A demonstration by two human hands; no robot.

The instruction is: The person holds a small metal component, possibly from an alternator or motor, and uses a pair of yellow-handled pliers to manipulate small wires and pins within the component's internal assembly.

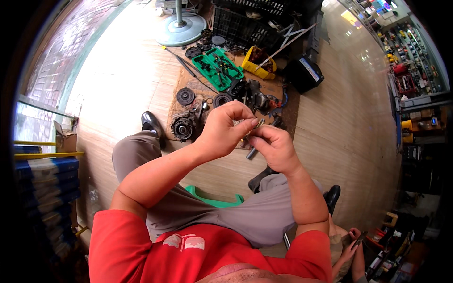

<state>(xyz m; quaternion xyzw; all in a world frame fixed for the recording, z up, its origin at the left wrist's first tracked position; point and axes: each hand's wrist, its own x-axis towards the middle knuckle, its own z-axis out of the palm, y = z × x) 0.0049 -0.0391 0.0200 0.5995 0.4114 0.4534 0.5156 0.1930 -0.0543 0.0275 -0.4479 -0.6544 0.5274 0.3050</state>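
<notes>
My left hand (221, 129) and my right hand (276, 147) meet in front of me, fingertips pinched together. Between them is a small shiny ring-like piece (260, 123), too small to name surely. Under the hands lies a cardboard sheet (174, 113) covered with greasy parts. To the left on it are a round dark pulley (185, 96) and a metal housing with a round hub (183, 127). Another dark pulley (222, 99) is partly hidden behind my left hand. A grey cylindrical bar or handle (251, 153) shows just below my right hand.
Beyond are an open green tool case (212, 70), a yellow bin (250, 63), a black battery-like box (304, 74), a black crate (236, 26) and a round stand base (180, 32). Stacked blue boxes (47, 188) stand left. Another person's hands (351, 240) hold a phone-like object at lower right.
</notes>
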